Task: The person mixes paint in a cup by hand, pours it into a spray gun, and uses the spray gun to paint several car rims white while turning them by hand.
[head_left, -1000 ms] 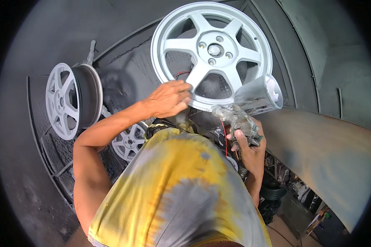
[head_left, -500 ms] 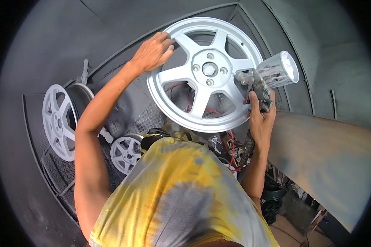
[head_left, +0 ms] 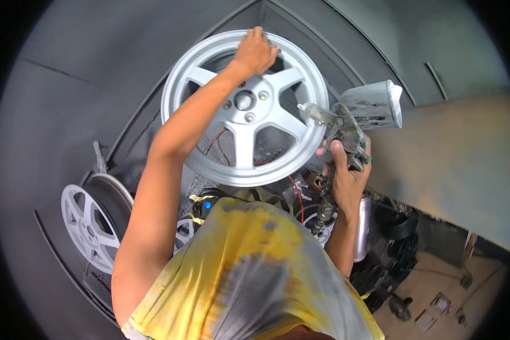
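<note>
While the left hand point(head_left: 256, 52) is gripping a silver wheel point(head_left: 255, 113) by its rim point(head_left: 298, 58), the right hand point(head_left: 348, 173) is clasping a spray gun point(head_left: 345, 126).

Left hand point(head_left: 256, 54) far forward, right hand point(head_left: 349, 174) nearer, in a grip

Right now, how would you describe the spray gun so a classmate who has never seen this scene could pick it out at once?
Find the big pale spoked wheel in the upper middle. By its right edge, the right hand holds the spray gun. Unlike the pale wheel, the gun is grimy and carries a paint-streaked cup.
</note>
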A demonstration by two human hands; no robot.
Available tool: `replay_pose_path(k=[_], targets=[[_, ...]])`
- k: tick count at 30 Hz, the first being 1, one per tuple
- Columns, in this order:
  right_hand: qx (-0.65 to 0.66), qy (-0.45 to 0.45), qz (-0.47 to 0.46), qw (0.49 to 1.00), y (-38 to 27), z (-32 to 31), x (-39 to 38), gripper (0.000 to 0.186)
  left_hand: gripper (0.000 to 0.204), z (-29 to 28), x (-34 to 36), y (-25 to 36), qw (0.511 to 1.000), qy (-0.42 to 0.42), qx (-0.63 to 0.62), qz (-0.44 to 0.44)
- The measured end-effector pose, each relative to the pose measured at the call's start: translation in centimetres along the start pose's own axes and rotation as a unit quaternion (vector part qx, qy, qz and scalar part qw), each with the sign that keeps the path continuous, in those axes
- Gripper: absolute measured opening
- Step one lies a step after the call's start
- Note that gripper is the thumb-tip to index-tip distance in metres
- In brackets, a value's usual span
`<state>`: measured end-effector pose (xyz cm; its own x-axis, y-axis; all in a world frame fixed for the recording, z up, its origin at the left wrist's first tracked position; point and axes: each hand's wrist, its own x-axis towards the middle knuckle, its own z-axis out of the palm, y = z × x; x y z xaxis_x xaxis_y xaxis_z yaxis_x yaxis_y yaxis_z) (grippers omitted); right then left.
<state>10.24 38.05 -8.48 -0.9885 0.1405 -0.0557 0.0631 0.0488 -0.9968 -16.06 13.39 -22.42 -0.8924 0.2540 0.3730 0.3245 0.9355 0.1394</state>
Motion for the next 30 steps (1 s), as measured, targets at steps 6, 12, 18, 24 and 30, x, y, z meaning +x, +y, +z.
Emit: replay_pose_path(k=[6,12,18,24,30], targets=[[0.031,0.046,0.015,0.998,1.6,-5.6,-5.3,0.040,0.048,-0.3,-3.5,11.7,0.957,-0.065,-0.137,0.247],[0.053,0.045,0.026,0.997,4.5,-10.4,-11.4,0.039,0.039,-7.5,-13.7,16.2,0.907,-0.183,-0.237,0.295],[-0.015,0.018,0.025,0.999,11.8,-13.2,-14.8,0.038,0.041,-11.9,-19.4,16.6,0.917,-0.282,-0.253,0.123],[-0.127,0.003,-0.042,0.991,21.1,-13.5,-16.0,0.039,0.039,-11.3,-19.9,20.5,0.953,-0.240,-0.184,0.019],[-0.081,-0.077,-0.043,0.993,22.0,-13.1,-19.5,0.043,0.044,-10.1,-21.3,21.5,0.976,-0.191,-0.095,-0.035]])
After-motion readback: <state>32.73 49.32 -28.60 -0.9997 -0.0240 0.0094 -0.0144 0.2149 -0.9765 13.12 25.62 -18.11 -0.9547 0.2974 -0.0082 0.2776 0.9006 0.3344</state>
